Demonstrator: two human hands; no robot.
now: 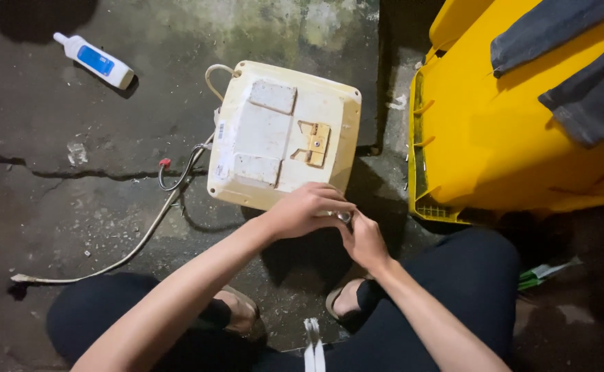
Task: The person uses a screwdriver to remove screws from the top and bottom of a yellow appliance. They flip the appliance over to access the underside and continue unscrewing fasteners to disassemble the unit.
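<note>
Head view: a person squats on cracked, stained concrete over a cream plastic appliance casing [285,134] that lies flat with its back panel facing up. Both hands meet at the near right corner of the casing. The left hand [305,210] is curled, fingers draped over the casing's near edge and closed around a small shiny metal fitting [344,218]. The right hand [365,241] comes up from below, its fingers pinched on the same fitting. Whether the fitting is being turned or pulled cannot be told.

The step in hand appears to be working this fitting at the casing's corner, likely loosening or tightening it. The next move seems to call for a firm two-handed grip, with the casing kept from sliding on the concrete.

The casing is nearly square; its slightly longer axis runs from the person away toward the top of the view, tilted a little clockwise. A tan bracket [316,143] sits right of the casing's centre. Grey and white cables [178,176] leave the casing's left side, and the white one trails down-left across the floor. Far left of the casing, beyond its far corner, lies a white bottle with a blue label [95,60]. Just right of the casing stands a yellow plastic bin [481,138] with dark denim cloth [577,76] draped over it.
</note>
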